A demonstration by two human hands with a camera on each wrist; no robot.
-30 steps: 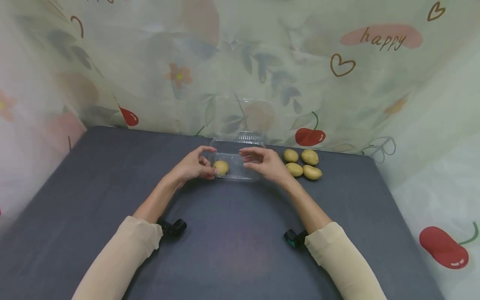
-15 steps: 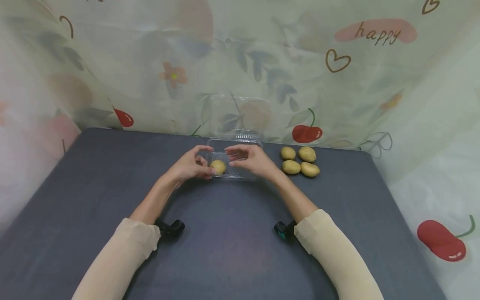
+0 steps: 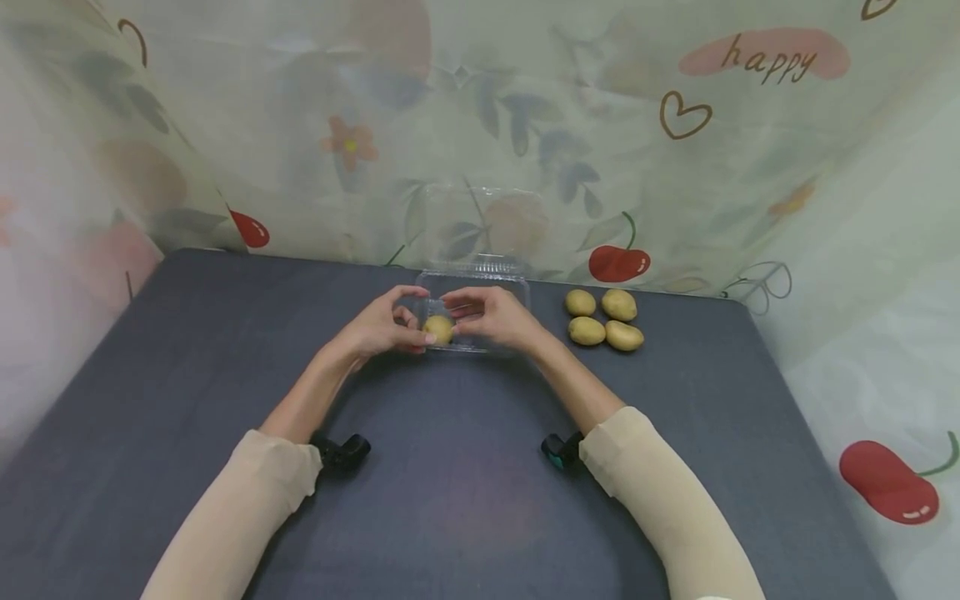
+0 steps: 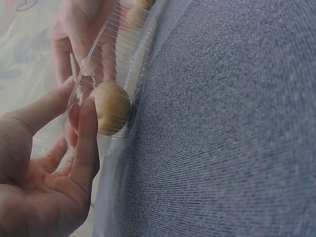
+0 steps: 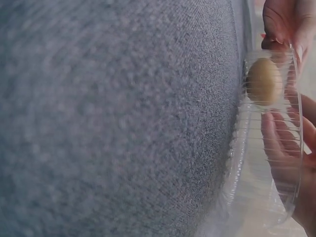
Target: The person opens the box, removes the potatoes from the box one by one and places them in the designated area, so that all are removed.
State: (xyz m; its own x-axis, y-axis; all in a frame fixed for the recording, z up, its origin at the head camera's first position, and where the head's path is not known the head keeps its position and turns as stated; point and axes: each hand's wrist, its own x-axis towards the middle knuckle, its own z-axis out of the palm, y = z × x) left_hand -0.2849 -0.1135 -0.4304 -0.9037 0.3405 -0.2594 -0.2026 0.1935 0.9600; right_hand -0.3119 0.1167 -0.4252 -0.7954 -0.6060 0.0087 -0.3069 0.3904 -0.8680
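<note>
A clear plastic clamshell container lies on the table, its lid raised at the back. Inside, at its left end, sits a single potato. My left hand holds the container's left end, with the thumb by the front corner and the index finger toward the back. Over the container, my right hand reaches in with bent, parted fingers close to the potato's right side. Through the ribbed wall in the right wrist view, the right fingertips appear beside the potato; contact is unclear.
Several loose potatoes are grouped on the dark grey table to the right of the container. A patterned curtain hangs just behind the table's back edge.
My right hand has moved left across the container, from its right side to beside the potato. The left hand keeps its place on the container, and the potato stays at the left end.
</note>
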